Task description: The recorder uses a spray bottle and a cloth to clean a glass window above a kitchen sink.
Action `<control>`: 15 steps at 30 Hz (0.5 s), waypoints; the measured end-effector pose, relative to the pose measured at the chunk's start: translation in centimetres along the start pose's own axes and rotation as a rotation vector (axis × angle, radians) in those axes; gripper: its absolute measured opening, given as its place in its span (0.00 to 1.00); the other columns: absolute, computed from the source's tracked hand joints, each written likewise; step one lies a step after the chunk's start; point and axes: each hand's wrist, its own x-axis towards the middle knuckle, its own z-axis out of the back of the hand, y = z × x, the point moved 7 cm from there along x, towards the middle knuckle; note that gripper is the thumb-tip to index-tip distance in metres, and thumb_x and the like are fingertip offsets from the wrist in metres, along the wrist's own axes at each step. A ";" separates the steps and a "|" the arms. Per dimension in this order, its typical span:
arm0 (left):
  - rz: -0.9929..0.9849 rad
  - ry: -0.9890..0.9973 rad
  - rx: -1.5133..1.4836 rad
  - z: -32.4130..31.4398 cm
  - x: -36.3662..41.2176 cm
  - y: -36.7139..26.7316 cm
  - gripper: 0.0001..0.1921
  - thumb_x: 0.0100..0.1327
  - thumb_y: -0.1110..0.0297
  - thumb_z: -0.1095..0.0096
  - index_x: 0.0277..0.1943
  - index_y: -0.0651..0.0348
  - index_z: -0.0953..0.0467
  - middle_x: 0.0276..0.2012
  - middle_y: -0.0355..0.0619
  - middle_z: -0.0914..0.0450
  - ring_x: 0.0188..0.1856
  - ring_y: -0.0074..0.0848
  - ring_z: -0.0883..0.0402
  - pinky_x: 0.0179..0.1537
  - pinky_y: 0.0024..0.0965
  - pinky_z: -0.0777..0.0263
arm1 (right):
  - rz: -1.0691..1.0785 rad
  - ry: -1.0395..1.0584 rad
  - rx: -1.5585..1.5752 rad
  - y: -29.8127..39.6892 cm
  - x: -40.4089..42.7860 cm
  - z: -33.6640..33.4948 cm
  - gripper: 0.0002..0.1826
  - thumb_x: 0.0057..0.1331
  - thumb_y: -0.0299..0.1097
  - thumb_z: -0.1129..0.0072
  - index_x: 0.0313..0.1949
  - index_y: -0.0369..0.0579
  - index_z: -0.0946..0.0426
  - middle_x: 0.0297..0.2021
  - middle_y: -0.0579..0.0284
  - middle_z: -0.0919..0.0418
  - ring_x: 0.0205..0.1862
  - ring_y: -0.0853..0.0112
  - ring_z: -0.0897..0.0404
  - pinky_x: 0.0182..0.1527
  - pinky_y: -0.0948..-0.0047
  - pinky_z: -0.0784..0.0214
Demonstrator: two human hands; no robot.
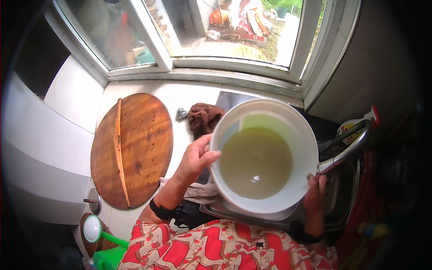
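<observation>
A white plastic bucket (305, 145) with cloudy yellowish-green liquid (256, 162) inside is held over the metal sink (287, 216). My left hand (199, 157) grips its left rim, thumb on the edge and fingers outside. On the lower right, my right hand (315, 189) holds the rim with the thumb on top; its other fingers are partly hidden. Close beside that hand is the end of a curved chrome faucet (344, 160). A brown cloth (204, 118) lies behind the bucket's left side, and a greyish towel (200, 193) lies below my left wrist.
A round wooden lid (145, 148) with a handle bar rests at left, near a small metal lid (94, 201). A green watering can (109, 258) stands lower left. A spray bottle (351, 128) is behind the faucet. A sliding window (233, 64) borders the counter's back.
</observation>
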 end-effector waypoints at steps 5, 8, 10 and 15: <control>-0.085 -0.049 0.029 1.6 1.1 -3.3 0.28 0.53 0.64 0.42 0.55 0.72 0.37 0.40 0.49 0.23 0.39 0.22 0.22 0.43 0.23 0.29 | 0.094 0.012 0.332 1.8 2.3 -3.6 0.32 0.49 0.31 0.56 0.56 0.31 0.42 0.49 0.53 0.32 0.50 0.70 0.34 0.55 0.74 0.45; -0.176 -0.101 0.025 2.5 2.6 -5.1 0.28 0.53 0.64 0.43 0.54 0.74 0.36 0.36 0.48 0.22 0.35 0.21 0.23 0.36 0.19 0.29 | 0.180 0.095 0.280 2.6 3.9 -5.0 0.29 0.50 0.34 0.58 0.52 0.33 0.37 0.44 0.54 0.28 0.46 0.72 0.31 0.51 0.75 0.42; -0.157 -0.103 0.084 3.9 3.8 -5.3 0.28 0.53 0.60 0.43 0.52 0.72 0.34 0.33 0.45 0.23 0.30 0.17 0.25 0.27 0.15 0.33 | 0.216 0.111 0.292 2.1 5.6 -6.0 0.29 0.51 0.35 0.58 0.52 0.32 0.37 0.44 0.54 0.28 0.45 0.72 0.31 0.50 0.76 0.41; -0.172 -0.140 0.040 5.0 6.2 -5.1 0.25 0.54 0.59 0.43 0.51 0.69 0.32 0.33 0.43 0.23 0.29 0.16 0.25 0.26 0.15 0.35 | 0.273 0.088 0.305 3.2 7.9 -7.8 0.28 0.53 0.36 0.58 0.52 0.31 0.37 0.44 0.53 0.28 0.46 0.73 0.31 0.51 0.77 0.42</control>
